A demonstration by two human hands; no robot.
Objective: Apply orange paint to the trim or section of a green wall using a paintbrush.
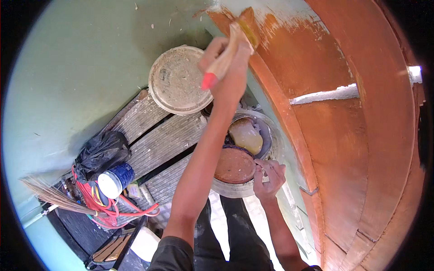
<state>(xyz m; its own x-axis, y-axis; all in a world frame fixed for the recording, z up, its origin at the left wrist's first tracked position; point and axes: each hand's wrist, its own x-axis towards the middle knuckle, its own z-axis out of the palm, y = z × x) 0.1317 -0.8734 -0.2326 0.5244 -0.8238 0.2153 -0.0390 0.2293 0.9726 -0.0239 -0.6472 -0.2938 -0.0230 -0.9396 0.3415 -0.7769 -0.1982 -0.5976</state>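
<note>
My left hand (227,61) reaches far up, wrapped around a paintbrush (222,66) with a pale wooden handle and a red tip. Its bristles, coated brown-orange, meet the upper edge of a curved surface (305,57) that is mostly covered in brown-orange paint. Streaky brush marks end there against bare white. Lower down, my right hand (271,176) pinches the rim of a round container of brown-orange paint (235,165). This container sits at the mouth of a larger round bucket (232,191); what supports it underneath is hidden.
A dusty lidded bucket (179,79) stands on ribbed planks (162,135). Inside the larger bucket lies a yellowish lump (247,135). At left are a black plastic bag (101,152), a blue-and-white tub (115,181), red hose (135,213) and a stick broom (57,194). A pale green wall (84,57) rises behind.
</note>
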